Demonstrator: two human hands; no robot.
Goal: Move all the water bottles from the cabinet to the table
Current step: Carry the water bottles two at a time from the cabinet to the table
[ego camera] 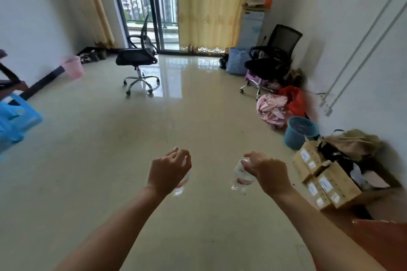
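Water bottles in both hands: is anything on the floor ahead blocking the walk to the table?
The table isn't clearly in view. The left hand and right hand each hold a water bottle over bare floor; only the office chair stands mid-room, farther ahead.

A glossy cream floor (136,138) runs toward a sliding glass door (145,6), which yellow patterned curtains (209,11) half cover. One black office chair (137,55) stands near the door on a chrome base; a second black chair (273,57) sits against the right wall. Along that wall lie a pink bundle of cloth (272,110), something red (294,100) just behind it, a blue perforated bin (298,132) and cardboard boxes (326,182) (labels too small to read). By the left wall stand a pink bucket (72,66) and blue plastic furniture (15,121).
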